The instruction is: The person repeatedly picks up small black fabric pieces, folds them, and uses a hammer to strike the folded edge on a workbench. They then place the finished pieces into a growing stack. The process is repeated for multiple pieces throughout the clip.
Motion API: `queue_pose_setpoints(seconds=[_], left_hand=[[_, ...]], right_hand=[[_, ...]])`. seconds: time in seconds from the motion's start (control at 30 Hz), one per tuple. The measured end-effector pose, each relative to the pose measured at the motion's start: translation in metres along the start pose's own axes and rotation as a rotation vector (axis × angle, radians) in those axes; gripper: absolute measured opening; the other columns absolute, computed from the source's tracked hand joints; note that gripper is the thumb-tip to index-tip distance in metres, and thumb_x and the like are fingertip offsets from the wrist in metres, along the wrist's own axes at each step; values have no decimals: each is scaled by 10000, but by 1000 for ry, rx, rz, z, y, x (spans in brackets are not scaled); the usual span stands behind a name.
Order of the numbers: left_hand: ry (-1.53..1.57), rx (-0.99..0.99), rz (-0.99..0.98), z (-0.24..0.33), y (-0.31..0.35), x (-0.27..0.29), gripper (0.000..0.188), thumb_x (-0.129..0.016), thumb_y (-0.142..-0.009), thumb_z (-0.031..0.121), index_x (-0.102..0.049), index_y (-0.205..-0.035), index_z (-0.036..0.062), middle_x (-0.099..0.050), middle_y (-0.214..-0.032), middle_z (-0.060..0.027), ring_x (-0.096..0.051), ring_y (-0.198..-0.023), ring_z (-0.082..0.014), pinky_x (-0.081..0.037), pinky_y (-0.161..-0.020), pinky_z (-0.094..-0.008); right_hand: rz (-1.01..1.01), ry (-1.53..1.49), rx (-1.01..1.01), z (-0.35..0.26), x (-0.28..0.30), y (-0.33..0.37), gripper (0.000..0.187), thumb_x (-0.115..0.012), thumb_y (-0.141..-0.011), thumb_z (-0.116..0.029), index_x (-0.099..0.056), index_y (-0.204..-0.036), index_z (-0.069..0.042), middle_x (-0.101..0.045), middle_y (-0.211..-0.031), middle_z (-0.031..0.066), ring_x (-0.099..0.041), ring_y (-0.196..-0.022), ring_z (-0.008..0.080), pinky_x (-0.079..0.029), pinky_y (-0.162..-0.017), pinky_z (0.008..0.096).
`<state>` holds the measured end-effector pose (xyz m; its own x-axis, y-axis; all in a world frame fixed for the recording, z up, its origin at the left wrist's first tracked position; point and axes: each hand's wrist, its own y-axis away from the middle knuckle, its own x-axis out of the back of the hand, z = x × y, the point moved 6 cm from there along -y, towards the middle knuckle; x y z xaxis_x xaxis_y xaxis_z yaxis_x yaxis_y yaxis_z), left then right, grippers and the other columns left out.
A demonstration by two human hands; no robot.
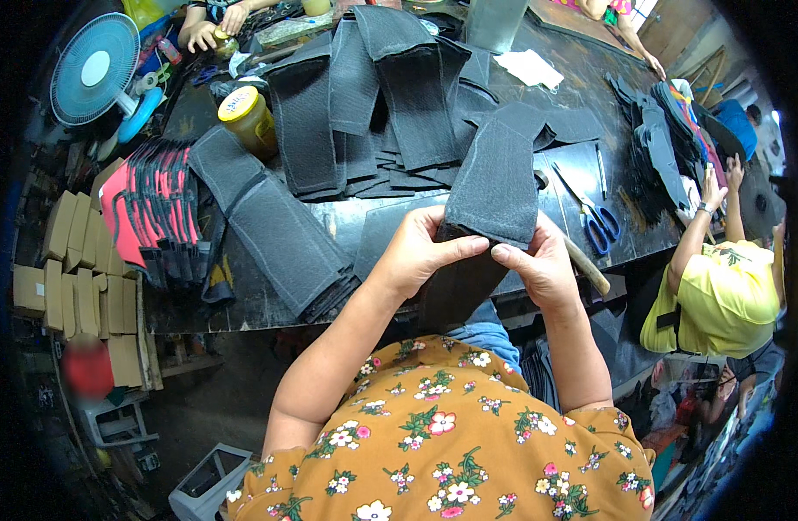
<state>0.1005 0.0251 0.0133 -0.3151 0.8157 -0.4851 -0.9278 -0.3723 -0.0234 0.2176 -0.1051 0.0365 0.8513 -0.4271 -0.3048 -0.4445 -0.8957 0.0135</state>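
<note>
Both my hands grip a dark grey fabric piece (pixel 494 178) with a stitched border, held over the table's near edge. My left hand (pixel 429 252) has its thumb on the piece's near edge at the left. At the right of that same edge, my right hand (pixel 542 260) pinches with its thumb, close to the other thumb. Part of the piece hangs down below my hands. Beyond it lies a heap of similar dark fabric pieces (pixel 407 95), several draped over one another. To the left lies a stack of long dark fabric pieces (pixel 282 234).
Blue-handled scissors (pixel 600 227) and a wooden-handled tool (pixel 590 267) lie at right. A yellow-lidded jar (pixel 249 122), pink-and-black pieces (pixel 156 204) and a fan (pixel 95 69) are at left. A person in yellow (pixel 729 295) works at right; other people's hands are at the far side.
</note>
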Motion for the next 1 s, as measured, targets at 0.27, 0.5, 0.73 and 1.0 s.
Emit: queue_pose_setpoints(seconds=[0.27, 0.5, 0.73, 1.0], left_hand=[[17, -55, 42, -7, 3, 2, 286, -851, -895, 36, -770, -1167, -2, -794, -1098, -61, -732, -991, -114, -598, -929, -300], [-79, -26, 9, -7, 8, 3, 284, -845, -892, 28, -769, -1165, 13, -789, -1128, -48, -718, -1035, -109, -574, -965, -309], [-28, 13, 51, -13, 11, 7, 318, -836, -897, 56, -756, -1202, 15, -786, -1143, -49, -715, -1055, -120, -553, -1003, -318], [-5, -25, 54, -14, 11, 12, 289, -830, -912, 36, -737, -1183, -2, -778, -1126, -51, -719, -1014, -110, -584, -948, -299]], right_hand=[[8, 56, 3, 5, -4, 3, 462, -875, -895, -56, -679, -1313, -23, -759, -1233, 58, -700, -1131, 135, -543, -1039, 335], [-1, 11, 21, 11, 3, 5, 321, -755, -1012, -125, -697, -1302, -2, -759, -1215, 49, -680, -1110, 110, -524, -1031, 315], [22, -102, -11, 14, 7, 8, 317, -706, -1052, -154, -694, -1323, 10, -749, -1234, 56, -670, -1094, 113, -509, -1009, 306], [-50, 80, -50, 18, 13, 10, 253, -738, -1030, -141, -721, -1239, -1, -750, -1118, 21, -656, -1047, 81, -510, -959, 264]])
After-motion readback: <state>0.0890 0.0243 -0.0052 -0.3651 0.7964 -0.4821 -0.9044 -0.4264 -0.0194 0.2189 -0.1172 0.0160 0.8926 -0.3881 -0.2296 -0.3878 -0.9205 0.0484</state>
